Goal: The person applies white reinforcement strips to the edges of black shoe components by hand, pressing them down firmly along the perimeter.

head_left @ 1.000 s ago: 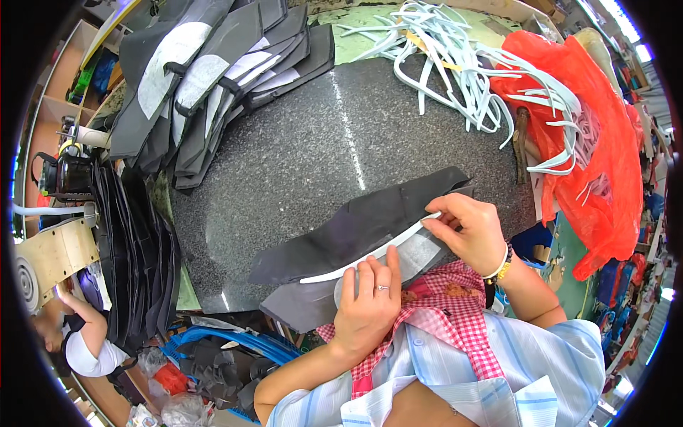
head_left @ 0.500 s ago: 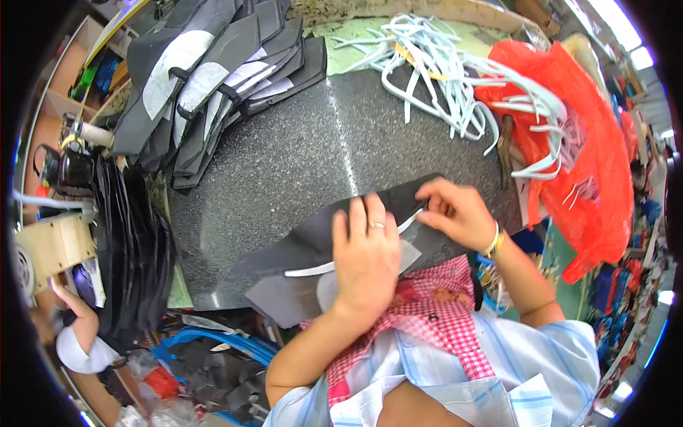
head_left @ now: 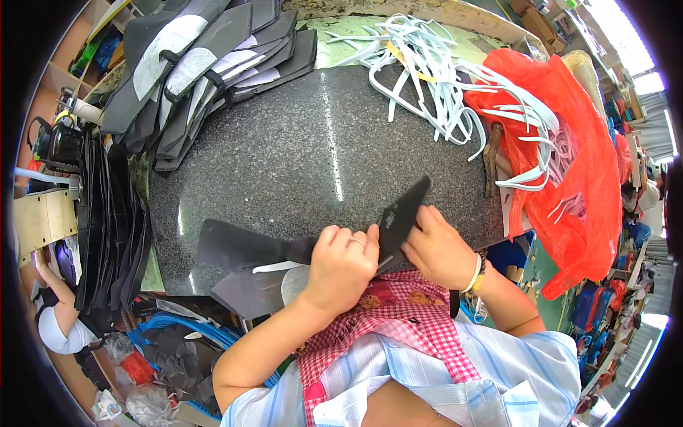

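Widest free lane: bare speckled tabletop (head_left: pixel 263 156) beyond left hand (head_left: pixel 341 267) and right hand (head_left: pixel 441 249). Heaped black panels (head_left: pixel 153 107) block far left; tangled pale strips (head_left: pixel 434 92) block far right. Brown stick (head_left: pixel 491 160) and red bag (head_left: pixel 587 185) bar right side. Row of black sheets (head_left: pixel 107 220) walls left. Black material (head_left: pixel 402 217) juts up between hands, obstructing near middle.
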`<state>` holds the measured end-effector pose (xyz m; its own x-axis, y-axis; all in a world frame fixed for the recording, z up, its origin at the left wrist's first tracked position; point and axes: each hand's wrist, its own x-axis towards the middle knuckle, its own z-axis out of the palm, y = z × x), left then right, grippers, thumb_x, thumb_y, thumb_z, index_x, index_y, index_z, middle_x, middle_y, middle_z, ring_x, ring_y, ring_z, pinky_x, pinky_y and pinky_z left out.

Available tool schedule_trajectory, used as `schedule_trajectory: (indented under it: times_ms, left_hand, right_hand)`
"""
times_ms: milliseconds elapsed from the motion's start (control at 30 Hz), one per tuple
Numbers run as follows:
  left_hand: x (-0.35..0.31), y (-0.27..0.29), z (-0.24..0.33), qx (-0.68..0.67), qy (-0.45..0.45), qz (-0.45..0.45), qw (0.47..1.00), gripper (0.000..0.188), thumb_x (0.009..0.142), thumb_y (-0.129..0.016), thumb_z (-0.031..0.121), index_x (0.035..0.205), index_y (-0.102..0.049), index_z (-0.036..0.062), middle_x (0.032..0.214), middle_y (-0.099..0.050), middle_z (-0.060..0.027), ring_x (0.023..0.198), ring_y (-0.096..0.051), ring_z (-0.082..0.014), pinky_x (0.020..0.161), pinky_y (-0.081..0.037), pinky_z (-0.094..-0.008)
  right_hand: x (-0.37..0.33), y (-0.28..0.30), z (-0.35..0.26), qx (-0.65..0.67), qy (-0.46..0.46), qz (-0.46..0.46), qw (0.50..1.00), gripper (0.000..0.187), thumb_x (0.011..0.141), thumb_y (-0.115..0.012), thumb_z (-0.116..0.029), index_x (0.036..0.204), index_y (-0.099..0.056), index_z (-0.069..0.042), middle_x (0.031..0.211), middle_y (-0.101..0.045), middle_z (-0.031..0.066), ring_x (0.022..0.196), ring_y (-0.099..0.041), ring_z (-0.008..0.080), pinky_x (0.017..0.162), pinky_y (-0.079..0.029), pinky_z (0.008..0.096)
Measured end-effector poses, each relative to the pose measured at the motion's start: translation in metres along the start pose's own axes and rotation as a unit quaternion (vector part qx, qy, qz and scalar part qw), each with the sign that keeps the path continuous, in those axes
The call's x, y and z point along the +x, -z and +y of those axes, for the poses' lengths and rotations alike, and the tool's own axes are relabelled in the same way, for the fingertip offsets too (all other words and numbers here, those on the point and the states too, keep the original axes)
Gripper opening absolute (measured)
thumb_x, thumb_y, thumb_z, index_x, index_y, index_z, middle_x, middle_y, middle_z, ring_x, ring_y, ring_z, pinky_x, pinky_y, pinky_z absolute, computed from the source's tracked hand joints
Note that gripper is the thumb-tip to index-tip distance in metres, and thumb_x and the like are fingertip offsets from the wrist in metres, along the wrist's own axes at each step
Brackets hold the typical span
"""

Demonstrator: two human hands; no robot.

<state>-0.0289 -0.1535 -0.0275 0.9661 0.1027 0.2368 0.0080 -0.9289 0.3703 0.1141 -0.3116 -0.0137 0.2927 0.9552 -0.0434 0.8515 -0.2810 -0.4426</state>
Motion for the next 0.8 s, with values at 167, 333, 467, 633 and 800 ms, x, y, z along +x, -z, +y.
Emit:
schedule_trajectory:
  times_ms: [167, 333, 467, 633, 800]
  left_hand:
    - [-0.005, -0.013, 0.006, 0.157, -0.088, 0.045, 0.983, 0.036, 0.077, -0.06, 0.009, 0.108, -0.069, -0.0064, 0.099, -0.068, -0.0157, 0.093, -0.064, -0.0266, 0.088, -0.049, -0.0421]
    - [-0.004, -0.011, 0.008, 0.174, -0.104, 0.027, 0.979, 0.037, 0.077, -0.059, 0.01, 0.107, -0.069, -0.0084, 0.099, -0.07, -0.0207, 0.089, -0.067, -0.0281, 0.087, -0.052, -0.0393]
    - [-0.003, -0.009, 0.008, 0.174, -0.108, 0.029, 0.978, 0.036, 0.077, -0.061, 0.01, 0.106, -0.069, -0.0079, 0.098, -0.069, -0.0212, 0.087, -0.067, -0.0284, 0.085, -0.053, -0.0384]
    - [-0.004, -0.009, 0.012, 0.181, -0.088, 0.018, 0.979, 0.035, 0.078, -0.061, 0.011, 0.106, -0.069, -0.0074, 0.097, -0.068, -0.0199, 0.087, -0.066, -0.0279, 0.086, -0.052, -0.0382]
    - [-0.022, 0.022, 0.01, 0.165, -0.121, 0.052, 0.977, 0.033, 0.082, -0.065, 0.021, 0.106, -0.071, -0.0009, 0.105, -0.065, -0.0142, 0.1, -0.062, -0.0257, 0.093, -0.049, -0.0416]
  right_hand:
    - [0.001, 0.021, 0.033, 0.446, -0.164, -0.053, 0.878, 0.039, 0.105, -0.047, -0.033, 0.116, -0.058, 0.003, 0.106, -0.062, 0.0136, 0.093, -0.062, 0.0191, 0.085, -0.049, 0.0308]
    - [0.02, 0.01, 0.032, 0.336, -0.067, 0.084, 0.936, 0.043, 0.094, -0.057, -0.011, 0.137, -0.051, -0.009, 0.102, -0.061, 0.0065, 0.09, -0.06, 0.0175, 0.08, -0.05, 0.0347]
    - [0.017, 0.024, 0.025, -0.031, 0.059, -0.05, 0.996, 0.052, 0.084, -0.061, -0.01, 0.134, -0.06, -0.024, 0.093, -0.055, 0.0049, 0.084, -0.059, 0.0267, 0.076, -0.049, 0.0446]
    - [0.026, 0.033, 0.029, -0.098, 0.174, 0.056, 0.978, 0.056, 0.071, -0.071, -0.013, 0.126, -0.063, -0.01, 0.116, -0.058, 0.0146, 0.107, -0.06, 0.0328, 0.094, -0.049, 0.0445]
    - [0.028, -0.01, 0.007, 0.144, 0.138, -0.058, 0.978, 0.086, 0.068, -0.082, -0.033, 0.142, -0.049, -0.006, 0.109, -0.054, 0.0127, 0.097, -0.054, 0.0299, 0.088, -0.045, 0.0402]
